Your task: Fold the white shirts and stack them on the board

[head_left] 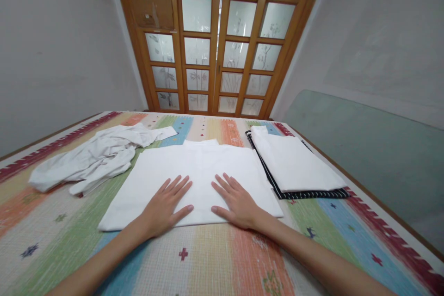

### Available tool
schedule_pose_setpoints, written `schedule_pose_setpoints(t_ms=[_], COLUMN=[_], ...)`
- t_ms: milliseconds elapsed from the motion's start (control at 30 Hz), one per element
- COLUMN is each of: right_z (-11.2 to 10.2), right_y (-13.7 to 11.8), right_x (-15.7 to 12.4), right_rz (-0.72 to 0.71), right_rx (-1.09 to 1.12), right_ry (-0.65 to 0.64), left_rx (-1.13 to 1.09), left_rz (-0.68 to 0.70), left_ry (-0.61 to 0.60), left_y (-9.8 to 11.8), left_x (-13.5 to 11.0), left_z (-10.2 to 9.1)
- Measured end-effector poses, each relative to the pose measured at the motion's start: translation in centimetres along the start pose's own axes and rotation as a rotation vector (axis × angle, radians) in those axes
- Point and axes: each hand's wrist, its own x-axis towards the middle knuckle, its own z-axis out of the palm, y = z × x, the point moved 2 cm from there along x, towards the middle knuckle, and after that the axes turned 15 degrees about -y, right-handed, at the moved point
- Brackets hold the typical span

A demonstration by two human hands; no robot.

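A white shirt [202, 166] lies folded into a wide, flat shape in front of me, its collar at the far edge. My left hand [168, 206] rests flat on the left part of its near half, fingers spread. On the right part, my right hand [236, 201] presses flat in the same way, with the two thumbs pointing at each other and a gap between them. Neither hand grips anything. The underside of the shirt is hidden.
A crumpled white garment [104, 152] lies at the left. To the right, a folded white garment [294, 162] sits on a black striped one [312, 194]. Everything lies on a colourful striped cloth [208, 259]. Wooden glazed doors [217, 46] stand beyond the far edge.
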Motion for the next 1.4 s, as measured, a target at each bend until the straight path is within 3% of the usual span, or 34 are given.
schedule_pose_setpoints(t_ms=[233,400,633,867,1033,1233,1400], right_z=[0.6,1.0,1.6,1.8,2.1,1.5,0.2], right_y=[3.4,4.5,4.6,4.5,4.2,4.2,4.8], right_x=[-3.1,-4.7,-5.1,-5.0,-5.1,-4.0,0.3], right_rz=[0.170,0.291,0.344,0.361,0.372,0.384,0.396], right_rx=[-0.030,-0.030,-0.079,-0.131,-0.137,-0.060,0.099], right_ry=[0.037,0.050,0.069,0.075,0.083,-0.015,-0.092], left_rx=[0.017,0.009,0.018,0.063,0.014,-0.090,-0.185], left_rz=[-0.152,-0.281,-0.336,-0.364,-0.450,-0.457,-0.471], left_ry=[-0.008,-0.015,0.030,-0.006,-0.133,-0.241,-0.154], left_y=[-3.9,-6.3,-6.8,-7.2,-6.6,-6.3,-6.9], left_x=[-2.5,-4.2,-4.6,-4.2,-1.8,4.5,10.4], left_z=[-0.1,0.0,0.3,0.8,-0.2,-1.8,-2.9])
